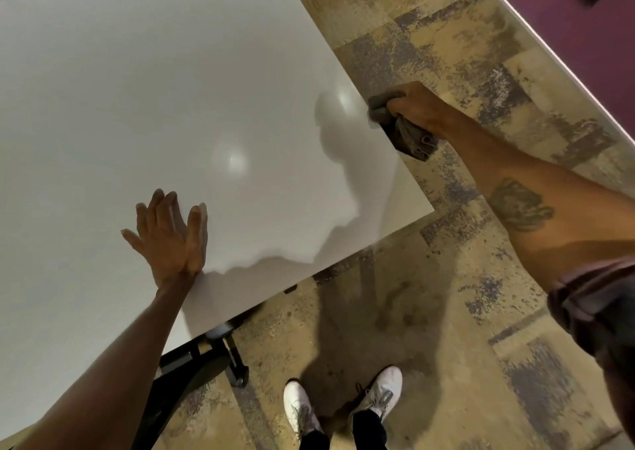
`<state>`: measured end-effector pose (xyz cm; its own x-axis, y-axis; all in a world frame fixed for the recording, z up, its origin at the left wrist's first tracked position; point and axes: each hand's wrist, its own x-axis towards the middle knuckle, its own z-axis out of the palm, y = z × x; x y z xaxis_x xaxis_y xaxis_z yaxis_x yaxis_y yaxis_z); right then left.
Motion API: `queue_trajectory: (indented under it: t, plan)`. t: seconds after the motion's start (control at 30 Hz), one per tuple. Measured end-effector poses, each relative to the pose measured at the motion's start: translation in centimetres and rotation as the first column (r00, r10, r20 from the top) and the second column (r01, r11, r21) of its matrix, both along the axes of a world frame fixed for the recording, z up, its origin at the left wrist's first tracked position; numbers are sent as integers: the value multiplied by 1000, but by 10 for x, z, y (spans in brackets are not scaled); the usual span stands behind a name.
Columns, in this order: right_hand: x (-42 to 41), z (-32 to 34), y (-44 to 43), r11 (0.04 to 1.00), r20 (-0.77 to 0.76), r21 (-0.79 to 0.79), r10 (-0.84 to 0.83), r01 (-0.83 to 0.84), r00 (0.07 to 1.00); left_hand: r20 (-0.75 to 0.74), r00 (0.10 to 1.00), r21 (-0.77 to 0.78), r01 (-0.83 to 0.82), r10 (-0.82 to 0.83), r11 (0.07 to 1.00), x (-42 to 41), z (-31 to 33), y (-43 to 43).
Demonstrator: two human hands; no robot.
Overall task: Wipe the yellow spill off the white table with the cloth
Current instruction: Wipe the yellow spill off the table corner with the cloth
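Observation:
The white table (pixel 137 105) fills the left and middle of the head view, and I see no yellow spill on its surface. My left hand (pixel 170 236) lies flat on the table near its front edge, fingers spread and holding nothing. My right hand (pixel 417 107) is closed on a bunched grey cloth (pixel 405 133) at the table's right edge. Part of the cloth hangs past the edge over the floor.
Mottled tan and grey carpet (pixel 464 277) surrounds the table. A dark wheeled table base (pixel 220 356) sits under the front edge. My two white shoes (pixel 343 405) stand on the floor below. A purple wall (pixel 584 37) runs along the upper right.

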<state>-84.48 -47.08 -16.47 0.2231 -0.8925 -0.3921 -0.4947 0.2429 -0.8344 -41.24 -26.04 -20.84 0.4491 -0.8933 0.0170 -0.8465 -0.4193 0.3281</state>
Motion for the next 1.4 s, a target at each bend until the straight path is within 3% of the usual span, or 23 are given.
queue_trajectory:
  t: [0.47,0.6,0.67,0.77,0.87,1.0,1.07,1.17,1.23,1.4]
  plan:
    - [-52,-6,121,997,3,5,-83,83,997,50,998,-63,26,-23,998,0,-3,2]
    - [-61,-2,155,995,8,1,-104,104,995,190,981,-35,52,-45,998,0,-9,-1]
    - [-64,-2,173,992,8,-7,-129,129,992,191,980,-18,52,-48,998,3,-14,-2]
    - [-62,-8,200,965,62,-65,-251,255,966,199,978,16,67,-68,998,14,-22,-2]
    - [-52,-20,222,872,83,-166,-453,460,888,144,988,30,58,-61,998,15,-23,-5]
    - [-32,-24,251,739,184,-92,-646,667,741,60,993,26,102,-104,994,14,-20,1]
    - [-20,-22,261,705,165,-95,-685,703,710,101,978,93,175,-184,980,18,-20,4]
    - [1,-18,262,701,48,-129,-702,702,710,-9,989,49,148,-148,988,21,-16,8]
    - [19,-16,261,692,35,-119,-714,712,700,9,983,74,183,-184,980,24,-17,11]
    - [58,-24,273,747,-54,-153,-660,647,749,-16,985,47,172,-172,984,33,-22,10]
